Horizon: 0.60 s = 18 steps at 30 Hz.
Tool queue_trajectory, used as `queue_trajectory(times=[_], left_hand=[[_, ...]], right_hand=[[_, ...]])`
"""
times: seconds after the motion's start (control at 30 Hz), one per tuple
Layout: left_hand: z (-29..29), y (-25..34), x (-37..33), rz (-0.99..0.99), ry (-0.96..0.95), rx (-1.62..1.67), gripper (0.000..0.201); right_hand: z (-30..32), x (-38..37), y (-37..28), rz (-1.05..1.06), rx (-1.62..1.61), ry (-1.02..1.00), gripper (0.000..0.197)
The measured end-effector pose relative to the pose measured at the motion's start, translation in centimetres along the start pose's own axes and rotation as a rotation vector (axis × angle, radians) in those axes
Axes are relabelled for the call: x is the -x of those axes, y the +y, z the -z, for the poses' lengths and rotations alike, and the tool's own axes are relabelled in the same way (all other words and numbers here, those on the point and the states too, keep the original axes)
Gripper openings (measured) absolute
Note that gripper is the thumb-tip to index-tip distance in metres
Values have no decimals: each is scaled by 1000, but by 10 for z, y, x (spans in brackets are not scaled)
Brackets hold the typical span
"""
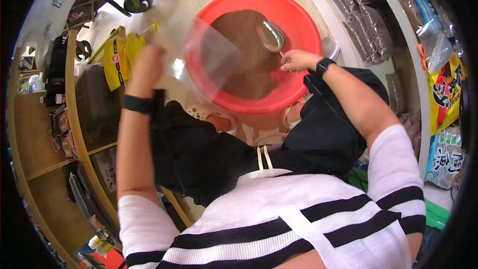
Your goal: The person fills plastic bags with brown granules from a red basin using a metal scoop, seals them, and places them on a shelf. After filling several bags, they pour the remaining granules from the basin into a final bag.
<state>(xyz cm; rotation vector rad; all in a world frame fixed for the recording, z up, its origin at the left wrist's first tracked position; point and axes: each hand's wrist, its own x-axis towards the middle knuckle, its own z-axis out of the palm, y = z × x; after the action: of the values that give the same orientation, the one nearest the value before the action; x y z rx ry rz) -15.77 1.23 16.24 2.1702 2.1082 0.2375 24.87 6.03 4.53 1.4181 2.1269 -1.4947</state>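
Between my feet stands a wide red basin [303, 15] with a heap of brown, fine-grained material [244, 69] in it. My right hand [298, 61] is closed round the handle of a shiny metal scoop [272, 37], whose bowl rests over the heap. My left hand [151, 65] is raised to the left of the basin, blurred, with its fingers curled. A clear plastic bag [215, 52] stretches from that hand across the basin's left rim. The bag is smeared by motion, and the exact grip on it is hard to make out.
Wooden shelving [40, 134] with small goods rises on my left, with a yellow package [119, 60] close behind my left hand. Filled brown bags [356, 17] line a white shelf at right, beside more yellow packages [443, 94]. Dark metal equipment [134, 0] stands at the far left.
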Motion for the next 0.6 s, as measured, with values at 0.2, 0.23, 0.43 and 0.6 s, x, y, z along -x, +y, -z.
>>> queue_trajectory(times=[0.2, 0.23, 0.43, 0.6], left_hand=[[49, -79, -25, 340, -145, 55, 22], [41, -78, -25, 285, -197, 100, 22], [-11, -44, -38, 350, -355, 576, 24], [-41, -7, -37, 491, -221, 862, 26]], right_hand=[[-10, -73, 57, -254, 166, 231, 29], [-17, -88, 63, -242, 195, 291, 31], [-52, -154, 113, -365, 108, 367, 41], [-62, -183, 135, -473, -176, 480, 49]])
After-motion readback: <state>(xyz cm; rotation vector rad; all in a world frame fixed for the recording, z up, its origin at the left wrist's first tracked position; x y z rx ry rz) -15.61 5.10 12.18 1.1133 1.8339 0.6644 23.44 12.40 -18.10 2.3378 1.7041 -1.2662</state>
